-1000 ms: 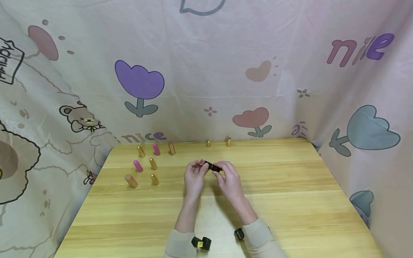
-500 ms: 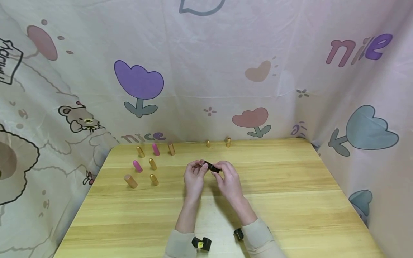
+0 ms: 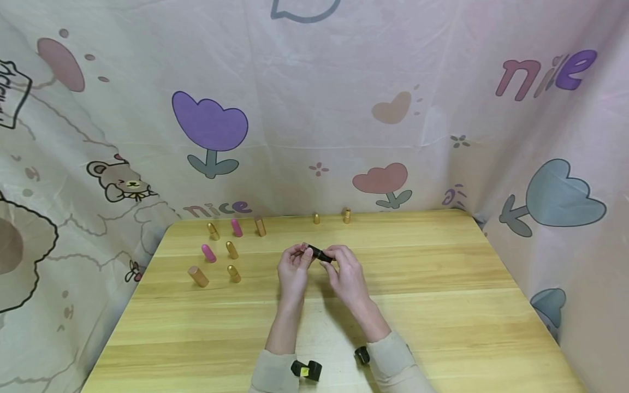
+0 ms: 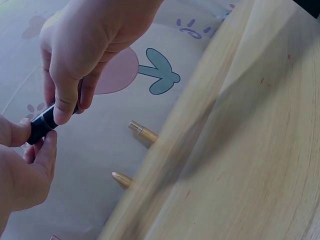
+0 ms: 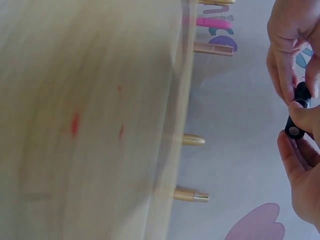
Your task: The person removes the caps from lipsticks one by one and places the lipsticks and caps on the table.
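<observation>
Over the middle of the table a black lipstick tube (image 3: 320, 253) is held off the surface, tilted, between both hands. My left hand (image 3: 293, 278) pinches its left end between thumb and fingers. Something small and pinkish shows at that end, too small to make out. The other end is gripped by my right hand (image 3: 350, 278). In the left wrist view the black tube (image 4: 42, 124) spans the two hands, its ends partly hidden by fingers. A round end face of the tube (image 5: 295, 131) shows in the right wrist view.
At the back edge stand a small gold bullet-shaped piece (image 3: 316, 219) and an uncapped-looking gold tube (image 3: 347, 216). Toward the left are several gold bullet-shaped tubes (image 3: 232, 250), pink tubes (image 3: 208, 253) and copper-coloured tubes (image 3: 199, 277). A printed curtain (image 3: 295, 109) hangs behind the table.
Both hands keep their hold on the black lipstick tube, with only a tiny shift to the left in the picture, as the whole head view drifts slightly. The tubes on the table stay put.
</observation>
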The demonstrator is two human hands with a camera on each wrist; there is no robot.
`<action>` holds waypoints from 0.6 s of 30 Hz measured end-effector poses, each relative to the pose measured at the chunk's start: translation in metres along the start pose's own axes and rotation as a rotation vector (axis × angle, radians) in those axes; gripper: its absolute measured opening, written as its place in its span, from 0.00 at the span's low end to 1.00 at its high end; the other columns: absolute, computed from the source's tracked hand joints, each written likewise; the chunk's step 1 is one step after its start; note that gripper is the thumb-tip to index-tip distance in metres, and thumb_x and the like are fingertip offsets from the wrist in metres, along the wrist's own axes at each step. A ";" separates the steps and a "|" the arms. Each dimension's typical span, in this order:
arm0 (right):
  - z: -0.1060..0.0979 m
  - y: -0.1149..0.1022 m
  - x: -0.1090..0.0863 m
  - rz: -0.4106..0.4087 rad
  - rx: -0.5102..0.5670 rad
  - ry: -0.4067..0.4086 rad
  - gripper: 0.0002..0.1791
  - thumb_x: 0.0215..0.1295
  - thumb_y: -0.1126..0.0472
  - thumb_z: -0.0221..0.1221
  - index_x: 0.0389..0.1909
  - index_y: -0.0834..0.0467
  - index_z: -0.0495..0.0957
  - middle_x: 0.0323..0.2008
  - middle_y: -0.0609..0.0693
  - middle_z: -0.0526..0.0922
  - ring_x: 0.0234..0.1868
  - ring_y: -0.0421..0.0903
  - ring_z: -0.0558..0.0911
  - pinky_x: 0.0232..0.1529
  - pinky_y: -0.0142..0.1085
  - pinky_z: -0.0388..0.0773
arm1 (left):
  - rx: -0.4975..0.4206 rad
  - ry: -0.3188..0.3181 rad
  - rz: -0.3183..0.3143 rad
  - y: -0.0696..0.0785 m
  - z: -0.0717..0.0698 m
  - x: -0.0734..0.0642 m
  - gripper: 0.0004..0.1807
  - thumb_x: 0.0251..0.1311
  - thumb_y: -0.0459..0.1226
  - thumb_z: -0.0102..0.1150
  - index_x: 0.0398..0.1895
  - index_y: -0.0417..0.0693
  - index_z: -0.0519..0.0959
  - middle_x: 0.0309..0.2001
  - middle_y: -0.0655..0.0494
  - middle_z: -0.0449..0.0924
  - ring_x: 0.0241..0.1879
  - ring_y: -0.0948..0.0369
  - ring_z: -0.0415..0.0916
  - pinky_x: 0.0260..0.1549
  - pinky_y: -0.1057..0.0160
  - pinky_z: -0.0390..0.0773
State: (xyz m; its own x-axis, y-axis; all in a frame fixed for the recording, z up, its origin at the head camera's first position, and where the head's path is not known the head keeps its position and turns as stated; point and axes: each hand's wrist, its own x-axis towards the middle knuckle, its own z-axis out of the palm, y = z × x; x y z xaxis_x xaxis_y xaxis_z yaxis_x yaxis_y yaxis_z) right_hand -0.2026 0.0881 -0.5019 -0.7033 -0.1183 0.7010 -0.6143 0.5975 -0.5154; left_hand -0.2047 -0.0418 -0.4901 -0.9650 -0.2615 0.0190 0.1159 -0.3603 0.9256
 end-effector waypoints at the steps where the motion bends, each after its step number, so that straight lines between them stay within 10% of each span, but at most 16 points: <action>1: 0.000 0.000 0.000 -0.003 -0.002 0.001 0.15 0.56 0.73 0.74 0.44 0.66 0.82 0.45 0.57 0.85 0.45 0.54 0.86 0.51 0.40 0.89 | 0.002 0.002 0.005 0.000 0.000 0.000 0.14 0.69 0.22 0.58 0.54 0.24 0.70 0.56 0.32 0.75 0.56 0.50 0.78 0.58 0.63 0.84; 18: -0.002 -0.007 0.012 -0.061 -0.057 -0.009 0.15 0.57 0.73 0.73 0.44 0.66 0.82 0.45 0.57 0.85 0.46 0.54 0.85 0.52 0.41 0.88 | -0.040 0.050 -0.037 0.008 0.001 0.004 0.17 0.72 0.25 0.56 0.58 0.22 0.69 0.58 0.30 0.73 0.56 0.50 0.78 0.59 0.63 0.83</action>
State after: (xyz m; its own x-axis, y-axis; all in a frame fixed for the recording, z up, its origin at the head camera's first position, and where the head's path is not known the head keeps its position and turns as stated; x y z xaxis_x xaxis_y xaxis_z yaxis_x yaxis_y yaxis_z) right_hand -0.2056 0.0837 -0.4890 -0.6686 -0.1627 0.7256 -0.6346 0.6335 -0.4427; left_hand -0.2077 -0.0453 -0.4820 -0.9559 -0.2915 -0.0348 0.0908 -0.4061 0.9093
